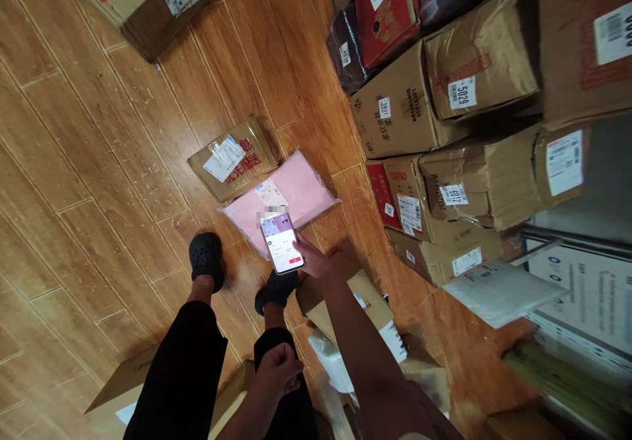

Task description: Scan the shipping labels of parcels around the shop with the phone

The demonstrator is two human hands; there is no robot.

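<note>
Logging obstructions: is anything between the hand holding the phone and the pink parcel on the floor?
Nothing visible. The right hand holds the lit smartphone over the near edge of the flat pink plastic parcel.

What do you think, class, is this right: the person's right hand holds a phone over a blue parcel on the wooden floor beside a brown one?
No: it is a pink parcel, not a blue one. The head view shows the right hand holding the phone over it, on the wooden floor beside the brown parcel.
</note>
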